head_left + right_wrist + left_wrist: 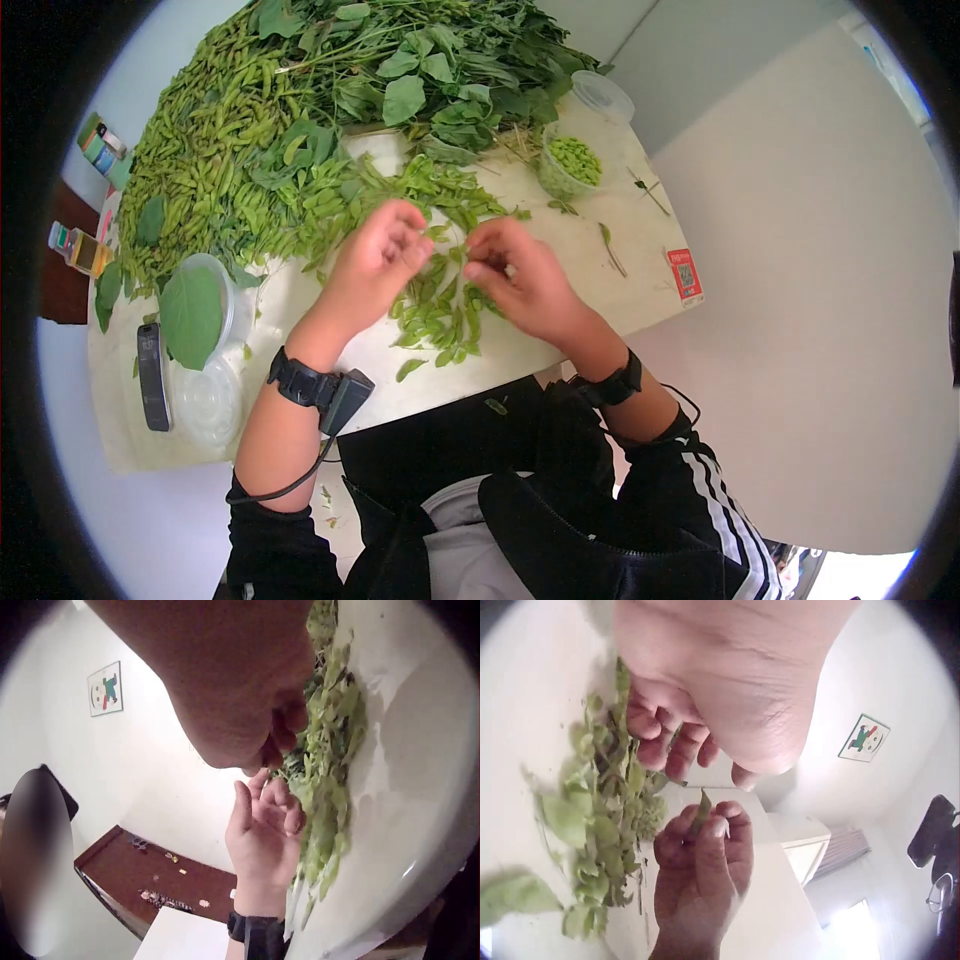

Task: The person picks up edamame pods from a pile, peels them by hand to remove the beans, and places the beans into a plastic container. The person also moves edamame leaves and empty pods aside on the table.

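My right hand (530,285) is over the table's front half, right of the left hand (375,270). Seen from the left wrist, the right hand (705,862) pinches a green pod (702,816) between thumb and curled fingers. In the right wrist view, the left hand (262,836) has its thumb raised and fingers loosely bent, with no pod visible in it. A gap separates the two hands. Loose green pods (435,325) lie on the table below and between them. The right hand's own fingertips are mostly hidden in the right wrist view.
A large heap of pods (220,150) and leafy stems (405,85) covers the back and left. A tub of shelled beans (570,170) stands back right. At left are a leaf-topped bowl (232,310), a clear lid (208,400) and a phone (152,380).
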A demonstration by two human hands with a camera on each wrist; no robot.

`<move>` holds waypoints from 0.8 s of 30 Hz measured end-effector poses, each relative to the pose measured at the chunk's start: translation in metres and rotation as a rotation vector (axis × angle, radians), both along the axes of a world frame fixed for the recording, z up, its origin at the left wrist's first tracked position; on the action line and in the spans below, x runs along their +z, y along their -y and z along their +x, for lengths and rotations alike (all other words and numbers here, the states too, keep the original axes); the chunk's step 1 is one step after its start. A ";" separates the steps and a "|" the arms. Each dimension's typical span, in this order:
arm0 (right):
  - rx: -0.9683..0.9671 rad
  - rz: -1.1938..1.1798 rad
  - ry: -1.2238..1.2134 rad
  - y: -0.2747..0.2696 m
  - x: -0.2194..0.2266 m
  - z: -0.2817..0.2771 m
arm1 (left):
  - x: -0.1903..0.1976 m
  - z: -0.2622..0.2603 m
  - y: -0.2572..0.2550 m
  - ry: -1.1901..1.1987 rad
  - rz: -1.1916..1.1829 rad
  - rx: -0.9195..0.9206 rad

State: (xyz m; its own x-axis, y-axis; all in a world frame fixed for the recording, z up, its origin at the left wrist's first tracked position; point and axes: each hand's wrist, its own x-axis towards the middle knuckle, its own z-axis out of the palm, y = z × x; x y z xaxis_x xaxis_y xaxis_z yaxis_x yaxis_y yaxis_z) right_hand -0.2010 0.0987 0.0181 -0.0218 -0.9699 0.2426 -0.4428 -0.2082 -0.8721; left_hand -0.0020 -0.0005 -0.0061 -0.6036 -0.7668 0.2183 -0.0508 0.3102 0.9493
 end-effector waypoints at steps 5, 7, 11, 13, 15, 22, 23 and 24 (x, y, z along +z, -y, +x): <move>0.128 -0.110 -0.143 0.013 0.007 0.019 | 0.012 -0.006 -0.015 -0.149 0.437 -0.245; 0.132 -0.064 -0.174 0.014 0.009 0.018 | 0.010 -0.004 -0.009 -0.174 0.465 -0.217; 0.057 -0.080 -0.115 0.007 0.002 0.021 | 0.009 0.002 -0.003 -0.209 0.438 -0.266; -0.034 -0.032 -0.032 0.007 0.001 0.023 | 0.011 0.000 -0.006 -0.193 0.465 -0.248; -0.042 -0.128 -0.122 0.011 0.000 0.019 | 0.009 -0.006 -0.010 -0.096 0.389 -0.192; 0.108 -0.300 -0.054 -0.050 0.090 0.024 | 0.024 -0.004 -0.012 0.239 -0.260 0.010; 0.085 -0.542 -0.089 -0.062 0.095 0.041 | 0.027 -0.006 -0.013 0.271 -0.288 -0.016; 0.177 -0.966 -0.186 -0.053 0.090 0.046 | 0.024 -0.009 -0.011 0.275 -0.288 -0.036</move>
State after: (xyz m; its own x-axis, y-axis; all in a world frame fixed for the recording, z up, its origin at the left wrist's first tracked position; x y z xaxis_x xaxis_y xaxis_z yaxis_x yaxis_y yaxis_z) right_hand -0.1550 0.1521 0.1086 0.2219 -0.3406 0.9137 -0.4490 -0.8674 -0.2143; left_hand -0.0111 0.0109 0.0184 -0.6948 -0.6751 0.2480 -0.2754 0.5682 0.7754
